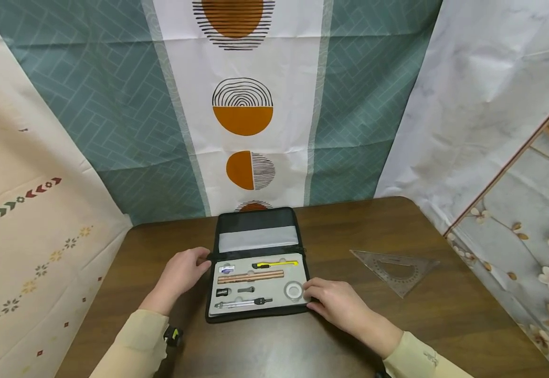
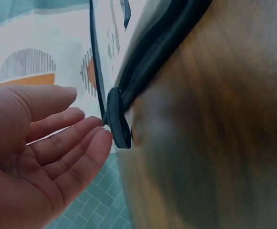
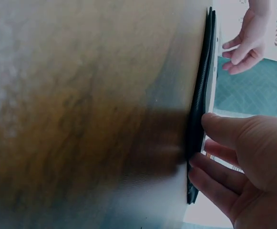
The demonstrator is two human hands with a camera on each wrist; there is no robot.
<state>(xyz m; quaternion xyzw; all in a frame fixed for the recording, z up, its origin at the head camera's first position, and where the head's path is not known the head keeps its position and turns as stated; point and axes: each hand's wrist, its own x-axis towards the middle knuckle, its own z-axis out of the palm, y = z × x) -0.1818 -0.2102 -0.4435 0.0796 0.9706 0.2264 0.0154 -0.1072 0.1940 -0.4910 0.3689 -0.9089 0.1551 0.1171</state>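
A black zip-up drawing-set case (image 1: 259,317) lies unfolded on the table. Its pale tray (image 1: 260,287) holds a yellow utility knife (image 1: 276,264), copper-coloured pencils (image 1: 251,276), an eraser (image 1: 226,269), a black sharpener (image 1: 223,292), a small dark part (image 1: 246,289), a compass (image 1: 243,303) and a clear roll of tape (image 1: 294,290). With relaxed fingers, my left hand (image 1: 183,273) is at the case's left side near the fold; its fingertips touch a black tab (image 2: 119,119). My right hand (image 1: 338,304) holds the case's front right corner, thumb and fingers bent about the edge (image 3: 202,90).
On the brown wooden table (image 1: 444,336), a clear triangular ruler (image 1: 399,268) with a protractor scale lies to the right. Patterned cloths (image 1: 123,105) hang behind the table and along both sides.
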